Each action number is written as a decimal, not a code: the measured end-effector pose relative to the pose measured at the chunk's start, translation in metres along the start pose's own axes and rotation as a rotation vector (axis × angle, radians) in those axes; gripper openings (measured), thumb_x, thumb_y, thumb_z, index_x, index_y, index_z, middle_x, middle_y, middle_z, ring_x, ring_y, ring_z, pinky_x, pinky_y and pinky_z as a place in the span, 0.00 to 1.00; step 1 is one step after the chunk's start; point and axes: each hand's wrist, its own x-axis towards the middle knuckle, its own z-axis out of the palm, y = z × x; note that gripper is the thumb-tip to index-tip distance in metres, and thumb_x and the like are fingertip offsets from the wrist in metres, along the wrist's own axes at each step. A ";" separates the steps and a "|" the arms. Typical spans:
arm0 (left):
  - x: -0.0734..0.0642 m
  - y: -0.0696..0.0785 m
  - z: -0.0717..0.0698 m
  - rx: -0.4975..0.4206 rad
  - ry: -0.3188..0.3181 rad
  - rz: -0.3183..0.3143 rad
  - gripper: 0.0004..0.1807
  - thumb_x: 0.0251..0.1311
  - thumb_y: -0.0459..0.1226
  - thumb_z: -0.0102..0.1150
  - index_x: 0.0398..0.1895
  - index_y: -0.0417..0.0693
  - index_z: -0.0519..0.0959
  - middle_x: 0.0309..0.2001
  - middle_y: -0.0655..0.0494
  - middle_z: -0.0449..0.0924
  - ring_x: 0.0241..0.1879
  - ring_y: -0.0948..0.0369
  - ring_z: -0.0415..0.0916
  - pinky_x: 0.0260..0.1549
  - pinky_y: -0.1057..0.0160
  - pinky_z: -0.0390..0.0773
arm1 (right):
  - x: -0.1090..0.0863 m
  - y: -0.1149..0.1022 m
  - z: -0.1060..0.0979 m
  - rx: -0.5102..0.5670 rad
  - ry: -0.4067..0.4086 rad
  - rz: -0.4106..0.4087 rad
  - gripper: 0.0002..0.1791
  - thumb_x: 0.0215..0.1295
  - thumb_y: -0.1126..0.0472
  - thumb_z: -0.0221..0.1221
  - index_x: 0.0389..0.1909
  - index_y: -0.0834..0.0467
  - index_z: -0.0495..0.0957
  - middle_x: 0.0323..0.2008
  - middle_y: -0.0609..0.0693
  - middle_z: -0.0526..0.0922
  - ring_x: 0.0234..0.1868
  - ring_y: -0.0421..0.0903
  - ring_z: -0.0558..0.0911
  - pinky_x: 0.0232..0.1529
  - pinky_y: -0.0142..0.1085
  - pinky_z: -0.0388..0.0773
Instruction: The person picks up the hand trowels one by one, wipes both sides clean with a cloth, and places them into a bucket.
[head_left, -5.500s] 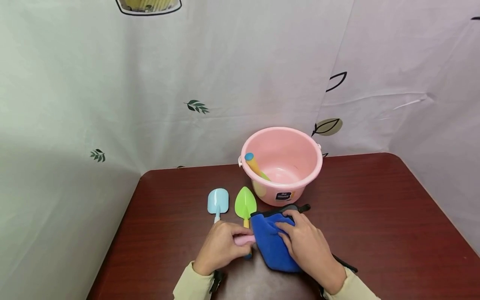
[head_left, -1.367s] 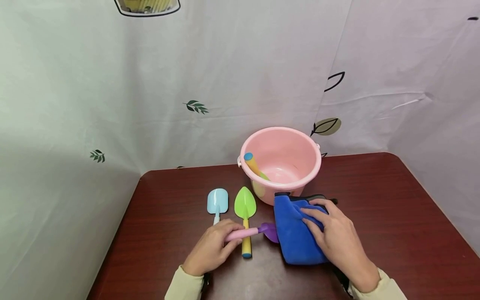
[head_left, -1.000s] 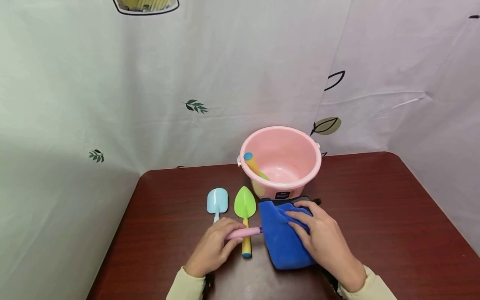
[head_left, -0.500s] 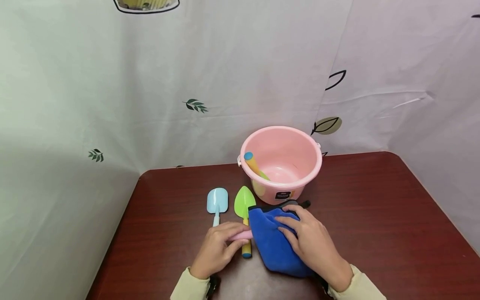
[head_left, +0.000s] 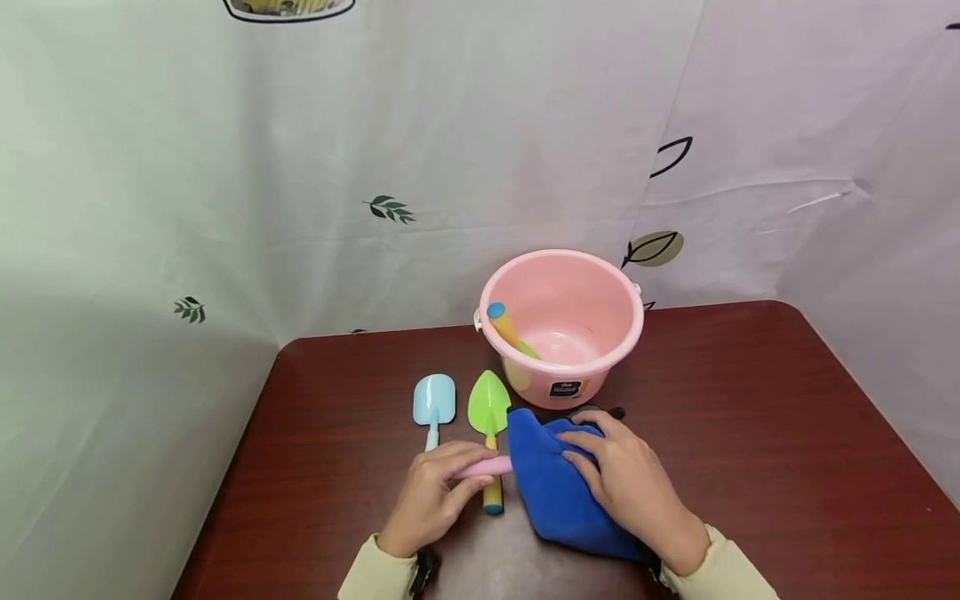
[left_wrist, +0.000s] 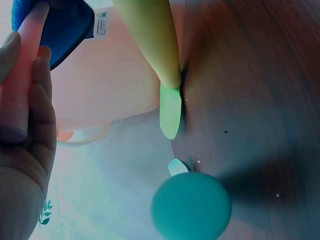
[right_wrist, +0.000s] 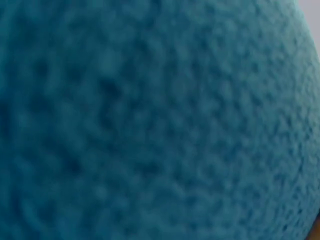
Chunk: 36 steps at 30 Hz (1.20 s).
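My left hand (head_left: 435, 496) grips the pink handle of a toy shovel (head_left: 487, 467), which lies across above the yellow handle of a green trowel (head_left: 489, 404). The shovel's blade is hidden under a blue towel (head_left: 543, 487) with dark edging. My right hand (head_left: 637, 492) holds that towel from the right, fingers bent over its folds. In the left wrist view, fingers and thumb close round the pink handle (left_wrist: 22, 75), and its upper end meets the towel (left_wrist: 65, 30). Blue pile fabric of the towel (right_wrist: 160, 120) fills nearly all of the right wrist view.
A pink bucket (head_left: 536, 392) stands behind the towel, with a yellow-handled tool (head_left: 501, 323) leaning inside. Left of the green trowel lies a light blue shovel (head_left: 433, 398). The brown table (head_left: 337, 417) meets a pale patterned curtain (head_left: 450, 150) at the back.
Over the last seconds the right hand's towel has slid left over the purple blade, covering it again. Since half a second ago it has shifted slightly right. The left hand keeps its grip.
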 end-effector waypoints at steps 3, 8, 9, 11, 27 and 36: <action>-0.001 0.000 -0.001 -0.008 0.003 -0.017 0.16 0.56 0.30 0.72 0.49 0.46 0.86 0.47 0.58 0.86 0.46 0.62 0.83 0.45 0.64 0.81 | 0.000 0.004 0.000 0.008 -0.009 0.009 0.11 0.60 0.60 0.71 0.44 0.51 0.89 0.49 0.51 0.81 0.47 0.48 0.83 0.42 0.47 0.83; -0.002 -0.002 -0.001 0.005 0.029 0.032 0.18 0.53 0.28 0.73 0.48 0.46 0.86 0.45 0.57 0.86 0.44 0.61 0.83 0.45 0.67 0.80 | 0.001 0.010 -0.002 0.015 -0.022 0.022 0.10 0.60 0.60 0.71 0.43 0.52 0.89 0.48 0.52 0.82 0.47 0.49 0.83 0.43 0.50 0.82; -0.002 -0.002 -0.001 0.007 0.035 0.044 0.18 0.52 0.27 0.73 0.48 0.45 0.85 0.45 0.56 0.86 0.43 0.61 0.83 0.45 0.66 0.80 | 0.001 0.010 -0.002 0.015 -0.024 0.027 0.10 0.61 0.61 0.71 0.43 0.53 0.89 0.48 0.52 0.82 0.47 0.49 0.83 0.43 0.50 0.82; -0.002 -0.002 -0.002 0.003 0.037 0.039 0.18 0.52 0.27 0.73 0.48 0.45 0.86 0.45 0.57 0.86 0.44 0.61 0.83 0.46 0.67 0.79 | 0.001 0.012 -0.004 0.014 -0.027 0.038 0.10 0.61 0.61 0.70 0.43 0.53 0.89 0.47 0.52 0.82 0.47 0.50 0.83 0.43 0.51 0.82; -0.003 -0.002 -0.011 -0.040 0.072 0.052 0.18 0.53 0.26 0.72 0.48 0.44 0.85 0.45 0.55 0.85 0.44 0.59 0.83 0.47 0.71 0.76 | -0.001 0.033 -0.014 -0.023 -0.018 0.077 0.09 0.61 0.63 0.70 0.43 0.56 0.89 0.47 0.54 0.82 0.46 0.52 0.83 0.42 0.53 0.82; -0.004 -0.004 -0.015 -0.068 0.083 0.055 0.19 0.51 0.25 0.72 0.48 0.44 0.85 0.45 0.54 0.86 0.43 0.59 0.83 0.47 0.71 0.76 | -0.004 0.041 -0.017 -0.051 -0.025 0.106 0.09 0.61 0.63 0.70 0.42 0.55 0.89 0.47 0.54 0.82 0.45 0.53 0.84 0.41 0.53 0.82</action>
